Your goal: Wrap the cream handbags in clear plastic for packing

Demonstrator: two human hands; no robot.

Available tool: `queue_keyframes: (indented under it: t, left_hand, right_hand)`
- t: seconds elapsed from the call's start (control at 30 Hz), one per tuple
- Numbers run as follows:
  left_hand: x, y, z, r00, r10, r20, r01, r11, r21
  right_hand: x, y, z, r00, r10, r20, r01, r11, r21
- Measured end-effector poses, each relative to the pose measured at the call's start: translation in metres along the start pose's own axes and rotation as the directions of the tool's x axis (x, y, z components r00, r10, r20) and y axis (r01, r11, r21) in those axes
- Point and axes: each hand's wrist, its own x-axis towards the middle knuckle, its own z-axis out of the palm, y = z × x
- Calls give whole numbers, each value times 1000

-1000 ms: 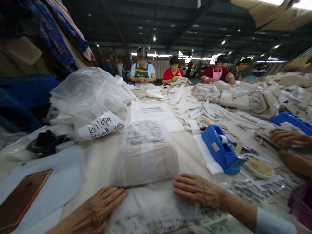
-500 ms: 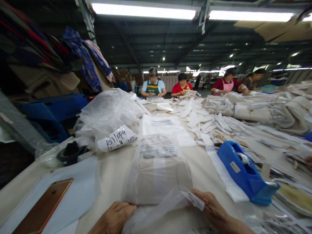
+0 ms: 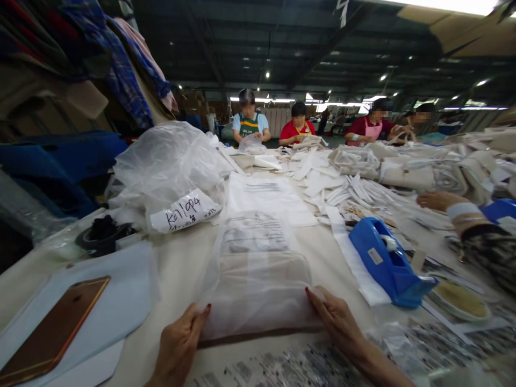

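A clear plastic bag (image 3: 258,279) with folded beige cloth inside lies on the table in front of me. My left hand (image 3: 179,344) presses its near left corner, fingers stretched flat. At the near right corner my right hand (image 3: 336,320) lies on the folded-over flap, fingers extended. The bag's open end is turned up over the package between my hands. A printed label shows on the bag's far half.
A blue tape dispenser (image 3: 387,263) stands right of the bag. A phone (image 3: 52,328) lies at the near left on white paper. A bulging plastic sack (image 3: 165,166) with a handwritten tag sits behind. A co-worker's arm (image 3: 463,215) reaches in at right. Several people work at the far end.
The bag's near flap, flat a second ago, was lifted by my right hand and now lies folded over the package. Both hands moved to its near corners. The co-worker's arm shifted farther back.
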Motion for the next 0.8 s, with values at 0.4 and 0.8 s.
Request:
queue_keyframes:
  t: [0.4,0.8]
  left_hand:
    - [3,-1,4,990,122,-76,-78,902,425]
    - [30,23,-2,419,822,387,-832,176,526]
  right_hand:
    - [5,-3,21,961,93,-261,-152,965,-213]
    - [11,-9,15,974,149,-168,-192,940,-282]
